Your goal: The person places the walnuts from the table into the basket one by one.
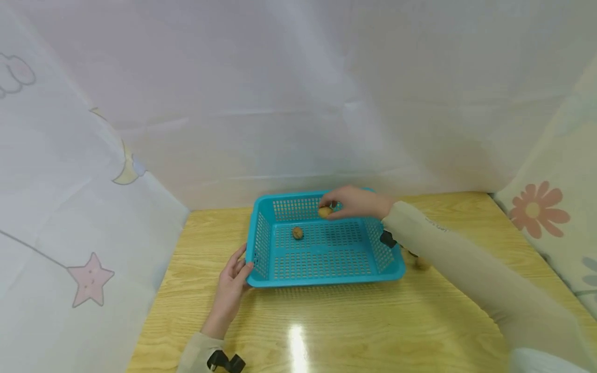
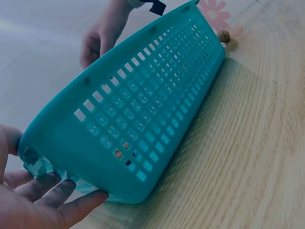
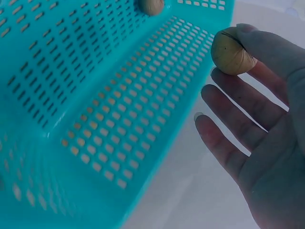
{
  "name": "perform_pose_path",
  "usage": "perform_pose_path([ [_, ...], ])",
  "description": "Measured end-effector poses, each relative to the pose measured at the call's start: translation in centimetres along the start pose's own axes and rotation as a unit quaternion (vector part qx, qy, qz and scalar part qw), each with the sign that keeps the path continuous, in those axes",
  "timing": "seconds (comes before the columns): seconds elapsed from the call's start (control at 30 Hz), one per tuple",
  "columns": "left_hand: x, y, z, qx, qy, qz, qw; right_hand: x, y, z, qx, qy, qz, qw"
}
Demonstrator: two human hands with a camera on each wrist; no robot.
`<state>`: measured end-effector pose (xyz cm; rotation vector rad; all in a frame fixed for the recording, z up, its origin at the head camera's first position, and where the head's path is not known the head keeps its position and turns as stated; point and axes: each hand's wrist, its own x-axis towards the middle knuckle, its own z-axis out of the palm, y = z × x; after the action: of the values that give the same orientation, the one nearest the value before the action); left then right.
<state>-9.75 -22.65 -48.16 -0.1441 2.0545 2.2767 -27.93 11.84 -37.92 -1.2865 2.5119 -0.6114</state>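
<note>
A blue plastic basket [image 1: 326, 283] with slotted walls stands on the table. One walnut [image 1: 297, 233] lies on its floor, toward the left. My left hand [image 1: 229, 287] holds the basket's left end, thumb at the rim and fingers against the outside of the wall, as the left wrist view shows. Above the basket's far side, my right hand [image 1: 356, 201] pinches another walnut [image 3: 232, 51] between thumb and index finger. The other right fingers are spread apart from it. In the right wrist view, the walnut in the basket [image 3: 151, 5] is cut by the top edge.
Past the basket's right end, small round brown things [image 2: 223, 36] lie on the wooden table [image 1: 336, 326], partly hidden by the right arm in the head view. Pale printed sheets [image 1: 298, 103] hang behind and at both sides.
</note>
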Motion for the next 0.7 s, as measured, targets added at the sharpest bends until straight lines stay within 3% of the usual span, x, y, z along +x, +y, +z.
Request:
perform_pose_path([
  [0.3,0.3,-0.3,-0.3,-0.005,-0.002,0.002,1.0,3.8,0.7,3.9,0.008,-0.034,0.021,0.9992],
  [0.7,0.3,-0.5,-0.2,-0.003,-0.007,0.003,1.0,5.8,2.9,7.0,0.001,-0.06,0.068,0.9959],
])
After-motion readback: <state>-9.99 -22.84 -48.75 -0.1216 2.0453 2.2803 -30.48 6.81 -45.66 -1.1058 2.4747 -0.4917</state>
